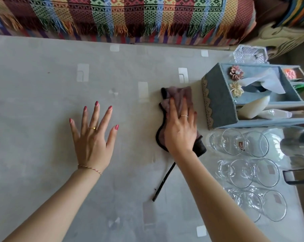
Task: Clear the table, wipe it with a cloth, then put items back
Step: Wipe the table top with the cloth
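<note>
A grey tablecloth with pale square marks covers the table (43,102). My right hand (181,126) lies flat on a mauve cloth with dark edging (181,95), pressing it onto the table right of centre. A dark strap (163,182) trails from the cloth toward me. My left hand (93,137) rests palm down on the tablecloth to the left, fingers spread, holding nothing. At the right stands a blue fabric tissue box organiser (219,105) with fabric flowers. Several clear drinking glasses (243,173) stand in rows at the right edge.
A clear plastic box (250,54) sits behind the organiser. A dark jug or container (299,145) is at the far right edge. A striped, fringed woven cover (130,16) drapes a seat beyond the table's far edge.
</note>
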